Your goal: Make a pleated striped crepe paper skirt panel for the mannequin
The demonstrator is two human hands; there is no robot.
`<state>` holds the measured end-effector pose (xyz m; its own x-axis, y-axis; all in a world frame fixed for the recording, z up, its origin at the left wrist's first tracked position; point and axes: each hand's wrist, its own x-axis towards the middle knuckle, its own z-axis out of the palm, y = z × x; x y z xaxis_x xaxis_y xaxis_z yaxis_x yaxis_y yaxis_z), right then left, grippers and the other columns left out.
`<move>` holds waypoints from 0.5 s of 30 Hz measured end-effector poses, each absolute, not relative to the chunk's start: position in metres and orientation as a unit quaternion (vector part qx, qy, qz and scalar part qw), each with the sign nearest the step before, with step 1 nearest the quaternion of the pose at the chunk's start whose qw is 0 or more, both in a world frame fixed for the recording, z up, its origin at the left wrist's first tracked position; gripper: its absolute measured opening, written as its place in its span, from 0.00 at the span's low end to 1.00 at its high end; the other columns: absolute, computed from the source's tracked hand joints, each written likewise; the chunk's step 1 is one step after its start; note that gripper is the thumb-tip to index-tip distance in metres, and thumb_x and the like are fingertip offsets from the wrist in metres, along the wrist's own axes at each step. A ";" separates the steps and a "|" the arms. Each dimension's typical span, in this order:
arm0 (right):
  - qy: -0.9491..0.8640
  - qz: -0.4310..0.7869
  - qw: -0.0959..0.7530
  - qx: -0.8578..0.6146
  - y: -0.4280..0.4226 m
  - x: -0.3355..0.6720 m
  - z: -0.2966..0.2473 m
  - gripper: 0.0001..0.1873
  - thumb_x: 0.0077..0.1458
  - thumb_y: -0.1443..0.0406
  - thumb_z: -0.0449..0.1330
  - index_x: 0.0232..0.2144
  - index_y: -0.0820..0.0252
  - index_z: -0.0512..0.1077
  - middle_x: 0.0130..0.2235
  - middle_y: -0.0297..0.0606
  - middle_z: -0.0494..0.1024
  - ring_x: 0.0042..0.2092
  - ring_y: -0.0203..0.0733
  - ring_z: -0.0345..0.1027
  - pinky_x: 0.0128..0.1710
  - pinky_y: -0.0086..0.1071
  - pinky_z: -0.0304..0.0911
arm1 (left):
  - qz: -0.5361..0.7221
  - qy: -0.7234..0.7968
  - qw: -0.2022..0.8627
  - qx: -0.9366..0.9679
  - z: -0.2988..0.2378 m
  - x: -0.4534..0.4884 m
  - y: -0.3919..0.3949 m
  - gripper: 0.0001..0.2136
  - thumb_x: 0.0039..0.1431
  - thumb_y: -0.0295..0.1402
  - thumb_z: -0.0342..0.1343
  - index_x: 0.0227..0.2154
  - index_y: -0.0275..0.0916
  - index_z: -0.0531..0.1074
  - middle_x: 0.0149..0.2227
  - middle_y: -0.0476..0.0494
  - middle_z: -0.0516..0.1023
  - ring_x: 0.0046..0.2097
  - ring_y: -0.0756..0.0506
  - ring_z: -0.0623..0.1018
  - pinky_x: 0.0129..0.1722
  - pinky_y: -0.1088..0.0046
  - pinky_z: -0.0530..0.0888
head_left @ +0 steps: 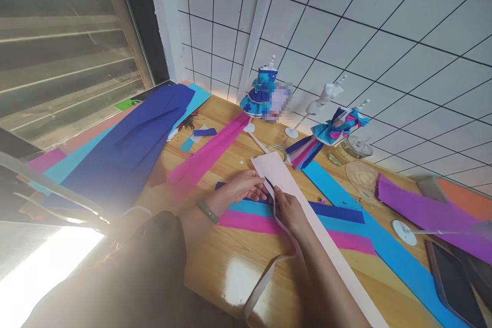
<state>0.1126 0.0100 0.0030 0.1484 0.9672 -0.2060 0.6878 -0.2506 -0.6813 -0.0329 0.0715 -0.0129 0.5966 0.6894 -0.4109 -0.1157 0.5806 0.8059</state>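
A long white paper strip (280, 174) runs from the middle of the wooden table (215, 256) toward the lower right. My left hand (246, 186), with a green bangle on its wrist, pinches the strip's left edge. My right hand (289, 210) is closed on the strip from below, with a small dark tool I cannot make out between the hands. Under them lie dark blue, cyan and pink paper strips (346, 225).
Three small mannequin stands (263, 92) at the back, two dressed in paper dresses. A glass jar (349, 149), a clear lid, a purple sheet (430, 210), a tablet (453, 282), and large blue and cyan sheets (126, 148) at left.
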 end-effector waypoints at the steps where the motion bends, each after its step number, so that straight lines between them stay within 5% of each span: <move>1: -0.570 0.315 0.223 -0.725 0.011 0.112 0.004 0.29 0.55 0.50 0.39 0.16 0.59 0.67 0.19 0.41 0.72 0.24 0.42 0.65 0.25 0.30 0.54 | 0.249 0.373 0.807 0.384 -0.013 -0.033 0.072 0.03 0.55 0.29 0.50 0.32 0.36 0.64 0.24 0.47 0.74 0.21 0.52 0.74 0.18 0.81 0.67; 15: -0.570 0.321 0.236 -0.719 0.032 0.107 -0.004 0.30 0.53 0.47 0.40 0.16 0.61 0.67 0.18 0.39 0.70 0.22 0.40 0.62 0.25 0.30 0.52 | 0.247 0.370 0.808 0.386 -0.015 -0.032 0.073 0.02 0.53 0.27 0.49 0.29 0.34 0.66 0.21 0.48 0.72 0.18 0.54 0.70 0.17 0.81 0.66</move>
<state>0.1070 0.0325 -0.0035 0.1439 0.9705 -0.1933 0.6673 -0.2394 -0.7052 -0.0323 0.0734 -0.0149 0.6040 0.6850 -0.4073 -0.1136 0.5799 0.8067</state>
